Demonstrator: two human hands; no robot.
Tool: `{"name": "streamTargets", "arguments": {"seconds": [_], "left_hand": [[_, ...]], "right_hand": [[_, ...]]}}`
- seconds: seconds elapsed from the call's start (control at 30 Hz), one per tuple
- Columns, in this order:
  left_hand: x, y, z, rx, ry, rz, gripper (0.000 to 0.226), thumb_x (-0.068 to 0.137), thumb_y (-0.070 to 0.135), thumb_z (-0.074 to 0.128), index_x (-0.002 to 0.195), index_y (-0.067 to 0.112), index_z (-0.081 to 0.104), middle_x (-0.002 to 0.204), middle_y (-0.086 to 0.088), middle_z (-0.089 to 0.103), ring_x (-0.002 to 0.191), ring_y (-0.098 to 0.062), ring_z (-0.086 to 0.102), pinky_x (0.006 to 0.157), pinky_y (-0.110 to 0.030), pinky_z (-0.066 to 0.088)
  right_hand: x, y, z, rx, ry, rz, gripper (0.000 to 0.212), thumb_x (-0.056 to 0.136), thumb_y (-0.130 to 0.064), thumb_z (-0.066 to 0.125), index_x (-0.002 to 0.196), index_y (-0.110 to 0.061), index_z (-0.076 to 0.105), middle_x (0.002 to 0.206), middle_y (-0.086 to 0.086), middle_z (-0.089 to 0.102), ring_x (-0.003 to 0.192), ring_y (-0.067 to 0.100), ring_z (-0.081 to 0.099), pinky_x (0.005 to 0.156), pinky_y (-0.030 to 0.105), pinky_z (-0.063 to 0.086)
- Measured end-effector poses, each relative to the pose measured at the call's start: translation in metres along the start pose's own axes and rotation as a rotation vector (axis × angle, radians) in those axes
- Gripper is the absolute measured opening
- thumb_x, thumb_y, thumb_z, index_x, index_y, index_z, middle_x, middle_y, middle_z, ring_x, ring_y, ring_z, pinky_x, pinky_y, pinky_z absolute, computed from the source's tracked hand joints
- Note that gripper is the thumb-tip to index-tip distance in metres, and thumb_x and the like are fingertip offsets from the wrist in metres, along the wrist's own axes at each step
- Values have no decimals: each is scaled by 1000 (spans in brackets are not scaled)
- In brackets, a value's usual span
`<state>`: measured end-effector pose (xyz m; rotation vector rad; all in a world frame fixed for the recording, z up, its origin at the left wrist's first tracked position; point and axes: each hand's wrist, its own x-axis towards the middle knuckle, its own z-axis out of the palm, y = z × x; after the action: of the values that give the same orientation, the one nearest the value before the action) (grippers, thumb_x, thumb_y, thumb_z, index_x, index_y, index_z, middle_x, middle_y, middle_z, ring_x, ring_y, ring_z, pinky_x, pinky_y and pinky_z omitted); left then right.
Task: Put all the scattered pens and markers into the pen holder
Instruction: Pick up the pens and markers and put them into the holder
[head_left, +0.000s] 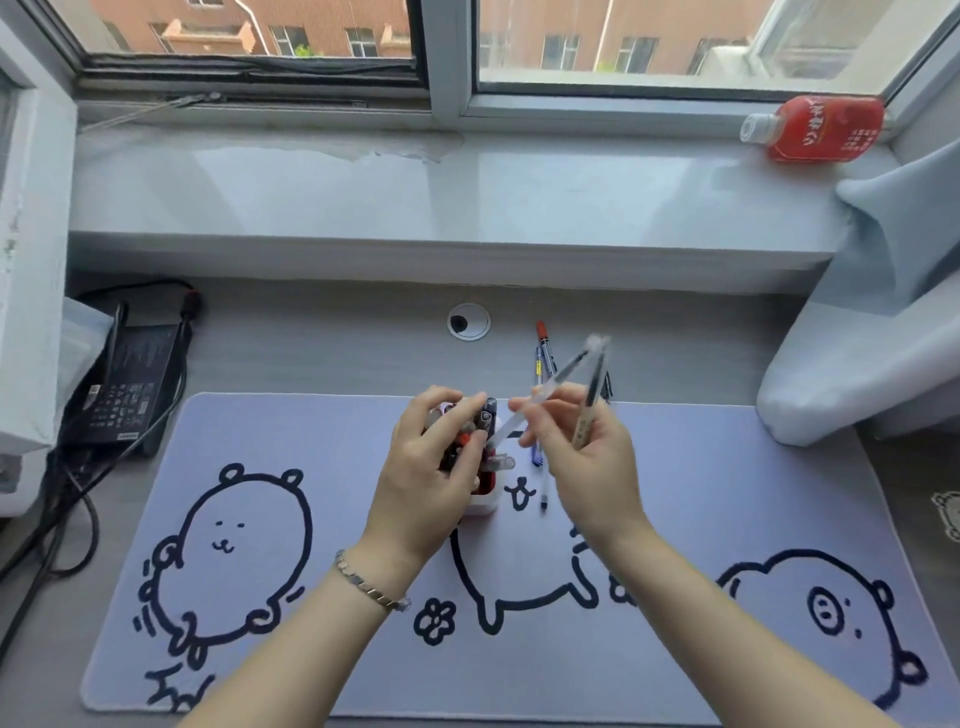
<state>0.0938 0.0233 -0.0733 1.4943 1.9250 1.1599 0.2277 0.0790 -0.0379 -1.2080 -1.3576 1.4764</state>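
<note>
A white pen holder with a red inside stands at the middle of the lilac desk mat, filled with several pens and markers. My left hand wraps around its top and the pens in it. My right hand holds two pens: a clear one whose lower tip points into the holder, and a beige-barrelled one standing up, blurred. On the desk behind lie a red-capped marker and a blue pen. Another thin pen lies on the mat under my right hand.
A black power adapter with cables sits at the left desk edge. A round cable grommet is behind the holder. A red bottle lies on the window sill. A pale blue cushion fills the right side.
</note>
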Motion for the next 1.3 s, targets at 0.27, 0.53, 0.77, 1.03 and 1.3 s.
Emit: {"name": "streamTargets", "arguments": {"seconds": [0.27, 0.53, 0.77, 1.03, 1.3], "left_hand": [[-3, 8, -6, -217, -82, -101, 36, 88, 24, 39, 120, 39, 39, 133, 29, 27, 138, -4, 20, 97, 4, 22], [1, 14, -6, 112, -30, 140, 35, 83, 34, 50, 117, 28, 52, 117, 12, 58, 134, -12, 30, 108, -57, 29], [17, 24, -1, 207, -32, 125, 26, 80, 35, 50, 87, 18, 69, 86, 5, 71, 112, -9, 47, 100, -52, 37], [10, 27, -3, 95, 4, -136, 12, 88, 18, 57, 89, 18, 69, 128, 0, 54, 133, -13, 33, 103, -6, 21], [5, 30, -13, -69, -71, -178, 27, 89, 18, 55, 115, 23, 60, 144, 8, 39, 138, 0, 17, 101, -3, 15]], "right_hand": [[-4, 45, 17, -471, -89, 25, 16, 83, -15, 67, 96, -7, 68, 89, -4, 43, 71, -1, 47, 70, 14, 40], [-10, 1, -26, -527, -221, 177, 21, 86, -8, 50, 102, -21, 55, 93, 3, 51, 74, 13, 49, 60, 9, 37], [-31, -23, -74, -425, -219, 134, 31, 89, 3, 48, 88, -23, 65, 77, 4, 49, 62, 7, 50, 52, 6, 41], [-38, -38, -79, -537, -30, 31, 15, 74, -14, 74, 65, -24, 69, 45, -22, 59, 44, 1, 49, 46, 5, 35], [-3, -33, -27, -825, -322, -263, 16, 86, -9, 58, 94, -12, 72, 83, -5, 51, 60, -2, 44, 68, 19, 39]]}}
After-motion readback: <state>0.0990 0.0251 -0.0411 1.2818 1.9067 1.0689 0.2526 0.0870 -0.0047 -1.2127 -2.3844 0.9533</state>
